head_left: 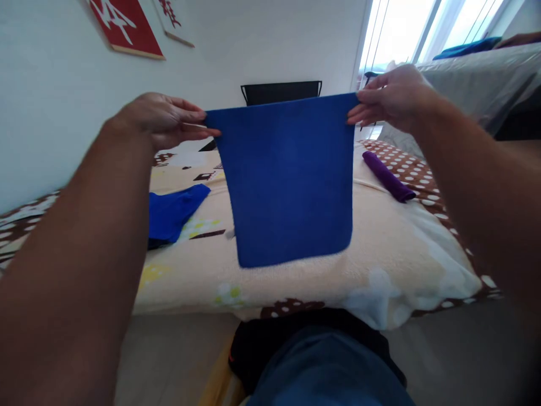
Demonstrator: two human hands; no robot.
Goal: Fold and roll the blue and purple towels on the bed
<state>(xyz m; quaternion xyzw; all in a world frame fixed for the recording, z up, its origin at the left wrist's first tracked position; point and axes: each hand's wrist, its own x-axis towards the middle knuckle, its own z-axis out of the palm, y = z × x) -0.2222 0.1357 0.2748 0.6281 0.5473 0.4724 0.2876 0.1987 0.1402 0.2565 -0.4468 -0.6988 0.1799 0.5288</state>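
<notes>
A square blue cloth (pixel 289 180) hangs spread out in the air above the bed. My left hand (pixel 163 119) pinches its top left corner. The top right corner is pinched by my right hand (pixel 393 96). Both hands are raised level, so the cloth's upper edge is stretched straight and its lower edge hangs free over the cream blanket (pixel 296 276).
A second blue cloth (pixel 173 211) lies crumpled on the blanket at the left. A rolled purple cloth (pixel 386 176) rests on the brown polka-dot cover at the right. A black chair back (pixel 281 91) stands behind the bed, with a window and another covered bed (pixel 477 84) at the far right.
</notes>
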